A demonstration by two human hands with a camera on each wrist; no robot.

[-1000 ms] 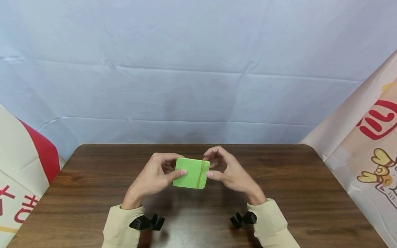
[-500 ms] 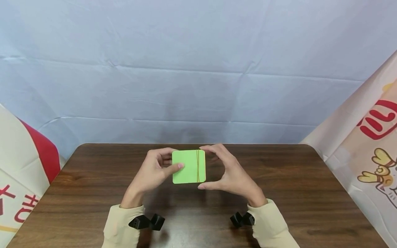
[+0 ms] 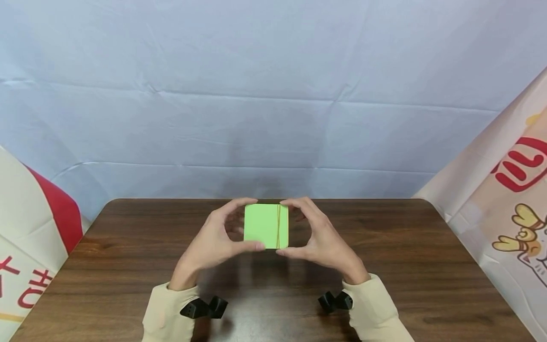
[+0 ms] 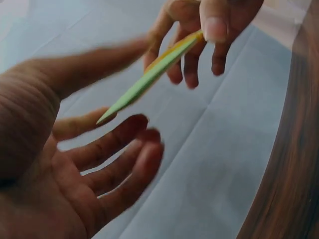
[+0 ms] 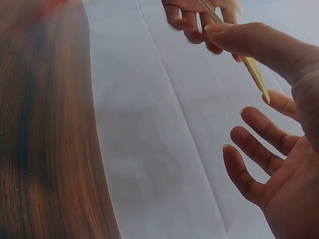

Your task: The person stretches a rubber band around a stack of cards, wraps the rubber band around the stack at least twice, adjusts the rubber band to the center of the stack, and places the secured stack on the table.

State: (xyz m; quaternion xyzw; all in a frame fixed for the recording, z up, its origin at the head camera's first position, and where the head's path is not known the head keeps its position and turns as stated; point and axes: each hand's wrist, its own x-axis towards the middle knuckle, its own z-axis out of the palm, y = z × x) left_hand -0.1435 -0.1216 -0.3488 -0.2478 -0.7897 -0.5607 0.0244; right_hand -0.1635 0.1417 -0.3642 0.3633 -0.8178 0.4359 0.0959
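A thin, light green square card (image 3: 260, 225) with rounded corners is held up above the table, its face toward the head camera. A doubled yellowish rubber band (image 3: 279, 227) runs top to bottom round it, near its right side. My left hand (image 3: 213, 240) holds the card's left part between thumb at the lower edge and index finger at the upper edge. My right hand (image 3: 321, 235) pinches the right part in the same way, beside the band. Edge-on in the left wrist view, the card (image 4: 144, 84) looks very thin; the other fingers stay off it.
Below the hands lies a dark brown wooden table (image 3: 128, 247) with rounded corners. A pale blue-white cloth (image 3: 256, 95) hangs behind it. Printed cloths hang at the left (image 3: 34, 237) and right (image 3: 504, 204). A black wrist camera (image 3: 204, 308) sits on each cuff.
The card was tilted a second ago and is now level. My left thumb has slid from its face to the lower edge. My right fingers have spread to its upper and lower edges.
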